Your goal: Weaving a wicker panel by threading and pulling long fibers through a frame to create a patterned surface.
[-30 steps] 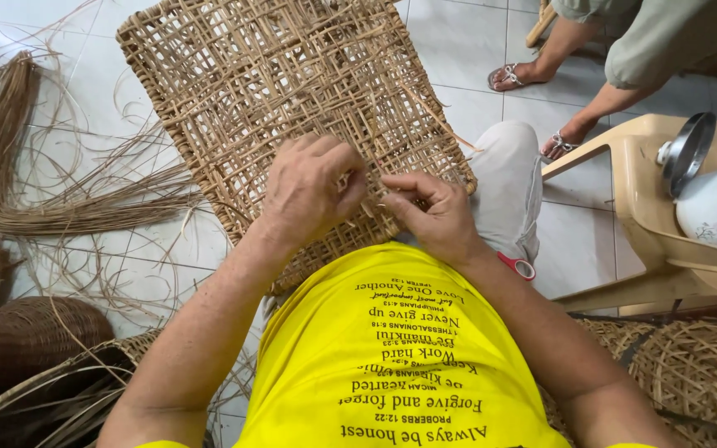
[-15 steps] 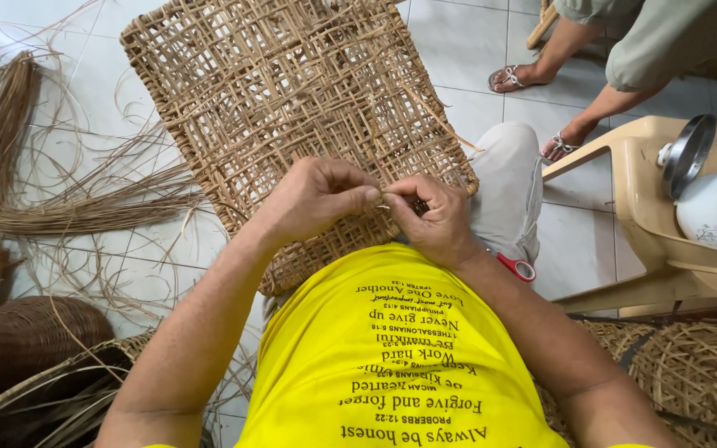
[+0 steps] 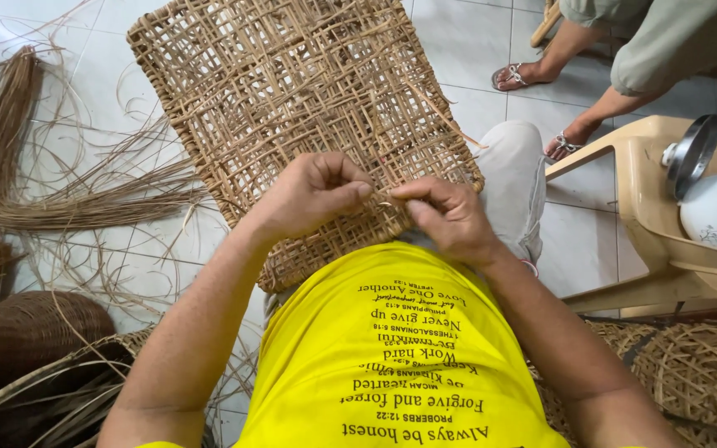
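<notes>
A wide, open-weave panel of tan rattan strips (image 3: 292, 108) lies across the person's lap and out over the white tiled floor (image 3: 574, 241). At its near edge the left hand (image 3: 309, 195) and right hand (image 3: 450, 217) meet, fingers pinched narrow on a thin tan strand (image 3: 383, 202) (barely visible between the tips). The panel looks light and springy, the strand pliable but likely to kink; pinching it close to the weave seems soundest. Loose rattan fibres (image 3: 60, 199) lie on the floor nearby.

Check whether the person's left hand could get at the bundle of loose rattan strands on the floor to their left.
Probably yes. The left hand is pinching a strand at the woven panel on the lap, and the loose strand bundle lies on open tile beside that panel with nothing standing between. It would need to let go first.
</notes>
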